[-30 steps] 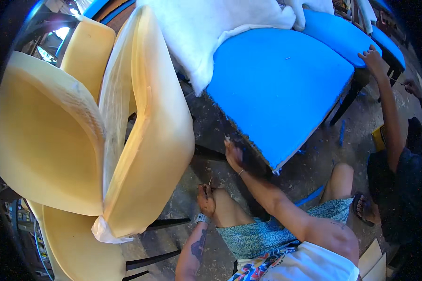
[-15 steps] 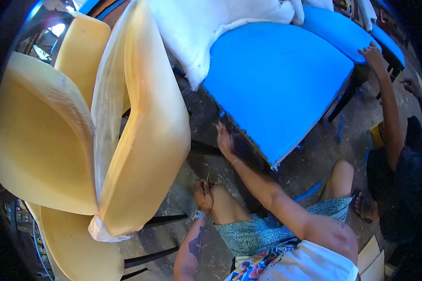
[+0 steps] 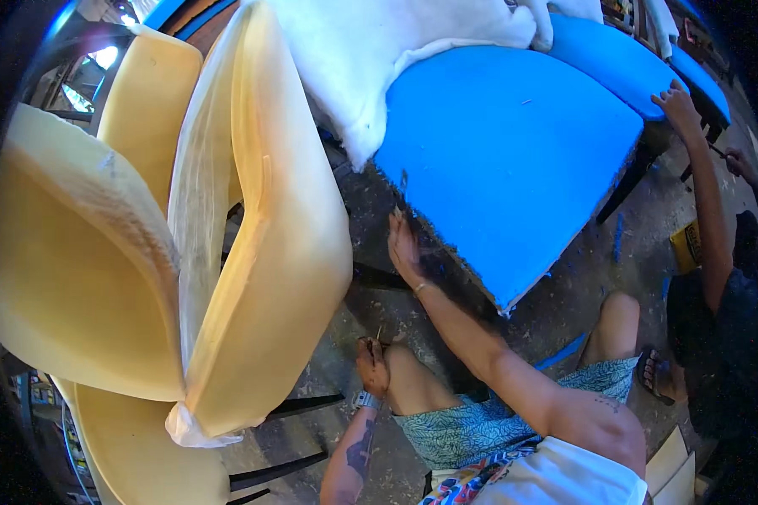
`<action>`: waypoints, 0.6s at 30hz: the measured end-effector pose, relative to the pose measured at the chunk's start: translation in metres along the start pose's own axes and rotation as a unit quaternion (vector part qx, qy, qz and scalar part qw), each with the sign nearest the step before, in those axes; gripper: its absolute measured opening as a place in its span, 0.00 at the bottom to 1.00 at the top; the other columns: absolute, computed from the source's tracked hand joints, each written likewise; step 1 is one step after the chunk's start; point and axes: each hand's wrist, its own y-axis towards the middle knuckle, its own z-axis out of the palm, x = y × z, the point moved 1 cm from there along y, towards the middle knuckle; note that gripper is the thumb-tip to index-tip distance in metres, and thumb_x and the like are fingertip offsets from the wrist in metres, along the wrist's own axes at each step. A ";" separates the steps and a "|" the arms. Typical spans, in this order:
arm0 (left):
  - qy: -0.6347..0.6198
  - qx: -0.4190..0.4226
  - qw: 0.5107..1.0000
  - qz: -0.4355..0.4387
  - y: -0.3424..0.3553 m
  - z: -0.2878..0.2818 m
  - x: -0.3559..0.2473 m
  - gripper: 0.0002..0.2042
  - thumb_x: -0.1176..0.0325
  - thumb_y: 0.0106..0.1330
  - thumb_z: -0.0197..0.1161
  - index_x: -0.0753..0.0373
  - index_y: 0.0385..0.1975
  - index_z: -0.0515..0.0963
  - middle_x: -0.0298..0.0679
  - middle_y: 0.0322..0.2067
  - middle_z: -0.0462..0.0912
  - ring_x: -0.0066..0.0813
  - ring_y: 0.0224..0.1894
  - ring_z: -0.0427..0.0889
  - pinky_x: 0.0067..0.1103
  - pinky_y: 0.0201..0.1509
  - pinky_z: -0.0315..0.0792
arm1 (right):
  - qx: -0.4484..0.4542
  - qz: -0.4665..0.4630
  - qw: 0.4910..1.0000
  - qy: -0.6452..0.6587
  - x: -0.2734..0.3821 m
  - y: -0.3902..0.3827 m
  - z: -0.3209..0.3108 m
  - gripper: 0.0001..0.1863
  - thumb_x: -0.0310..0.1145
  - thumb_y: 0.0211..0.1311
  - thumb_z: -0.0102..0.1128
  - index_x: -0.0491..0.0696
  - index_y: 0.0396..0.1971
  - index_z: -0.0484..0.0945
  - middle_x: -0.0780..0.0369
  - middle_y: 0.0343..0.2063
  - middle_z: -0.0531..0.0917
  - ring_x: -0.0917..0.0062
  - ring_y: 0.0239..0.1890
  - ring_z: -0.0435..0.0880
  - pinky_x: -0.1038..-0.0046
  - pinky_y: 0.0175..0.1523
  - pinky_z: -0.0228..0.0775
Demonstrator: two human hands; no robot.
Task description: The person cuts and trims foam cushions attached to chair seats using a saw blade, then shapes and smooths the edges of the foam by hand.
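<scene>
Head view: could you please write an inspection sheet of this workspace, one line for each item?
Surface: speckled grey floor.
Job's things: blue padded seat, its left edge ragged.
Clutter: blue strip on the floor.
Hands: left hand closed on a thin item; right hand beside the seat's ragged edge, contact unclear.
Cables: thin curved line at lower left, perhaps a cable.
Surroundings: yellow padded chairs, white wadding, another person's hand at a second blue pad.

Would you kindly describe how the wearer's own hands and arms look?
The left hand is ungloved, with a grey wristwatch and dark forearm tattoo. The right hand, also ungloved, has a thin wristband; small markings sit near the sleeveless shoulder.
</scene>
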 end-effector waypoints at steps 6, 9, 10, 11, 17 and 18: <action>0.004 0.019 1.000 -0.012 0.005 0.001 -0.008 0.13 0.61 0.73 0.45 0.66 0.38 0.69 0.44 0.30 0.79 0.39 0.30 0.77 0.31 0.39 0.69 | 0.042 0.040 0.998 -0.019 0.008 -0.009 -0.019 0.24 0.48 0.72 0.34 0.55 0.61 0.66 0.57 0.48 0.77 0.56 0.42 0.78 0.56 0.42 0.69; -0.016 0.026 1.000 -0.002 0.007 0.004 -0.014 0.13 0.61 0.73 0.45 0.66 0.38 0.69 0.43 0.30 0.79 0.37 0.30 0.77 0.30 0.39 0.69 | 0.004 -0.002 1.000 0.008 0.026 -0.011 -0.029 0.24 0.48 0.73 0.34 0.55 0.61 0.66 0.57 0.45 0.76 0.58 0.39 0.77 0.57 0.40 0.68; -0.036 0.027 0.999 0.003 0.006 0.005 -0.016 0.12 0.62 0.73 0.45 0.66 0.38 0.69 0.43 0.30 0.79 0.37 0.30 0.77 0.29 0.38 0.69 | -0.029 -0.030 0.999 0.027 0.036 -0.002 -0.029 0.24 0.48 0.73 0.34 0.55 0.61 0.66 0.58 0.44 0.76 0.58 0.39 0.76 0.57 0.39 0.67; -0.057 0.027 0.998 0.009 0.005 0.005 -0.017 0.12 0.62 0.73 0.45 0.66 0.38 0.69 0.43 0.30 0.80 0.36 0.29 0.77 0.29 0.38 0.69 | -0.054 -0.058 0.996 0.043 0.047 0.010 -0.027 0.24 0.48 0.73 0.33 0.55 0.61 0.67 0.58 0.44 0.76 0.58 0.38 0.76 0.57 0.38 0.67; -0.024 0.007 1.000 -0.001 0.004 0.001 -0.014 0.12 0.62 0.73 0.45 0.65 0.38 0.69 0.43 0.30 0.80 0.36 0.29 0.77 0.28 0.38 0.69 | -0.011 -0.016 1.000 0.016 0.053 0.021 -0.036 0.24 0.48 0.73 0.33 0.54 0.61 0.67 0.59 0.38 0.76 0.61 0.33 0.73 0.59 0.34 0.64; -0.021 0.017 0.999 -0.018 0.004 0.001 -0.012 0.12 0.62 0.73 0.45 0.65 0.38 0.69 0.43 0.30 0.80 0.36 0.29 0.77 0.28 0.38 0.69 | 0.004 0.000 1.000 0.005 0.050 0.015 -0.039 0.24 0.48 0.73 0.33 0.54 0.61 0.67 0.59 0.37 0.76 0.61 0.32 0.73 0.59 0.34 0.64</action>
